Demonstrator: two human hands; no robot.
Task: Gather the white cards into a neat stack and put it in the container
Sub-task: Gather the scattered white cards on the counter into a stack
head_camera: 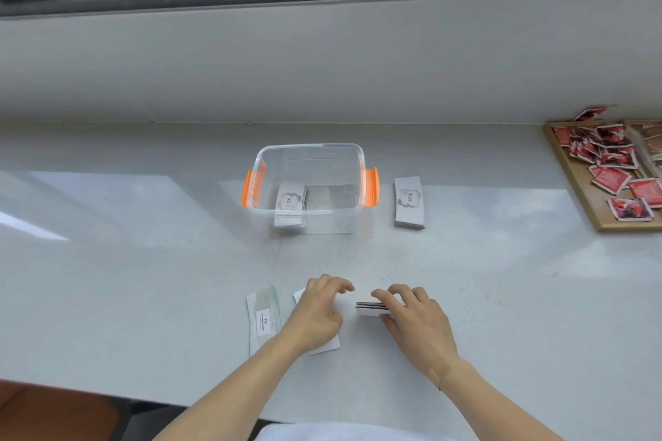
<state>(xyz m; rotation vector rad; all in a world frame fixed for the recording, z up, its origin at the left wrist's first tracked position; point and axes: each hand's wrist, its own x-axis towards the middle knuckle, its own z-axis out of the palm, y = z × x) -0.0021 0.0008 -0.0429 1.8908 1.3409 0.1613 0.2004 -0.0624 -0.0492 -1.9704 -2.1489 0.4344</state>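
Note:
A clear plastic container with orange clips stands mid-counter, and a stack of white cards lies inside at its left. Another white card stack rests on the counter just right of the container. My right hand grips a small stack of white cards by its right end, just above the counter. My left hand lies over a white card flat on the counter, fingers spread and curled. A card in a clear sleeve lies to its left.
A wooden tray of red packets sits at the far right. A grey wall and window frame rise behind the counter. The counter's front edge runs near my body, with a brown seat at the lower left.

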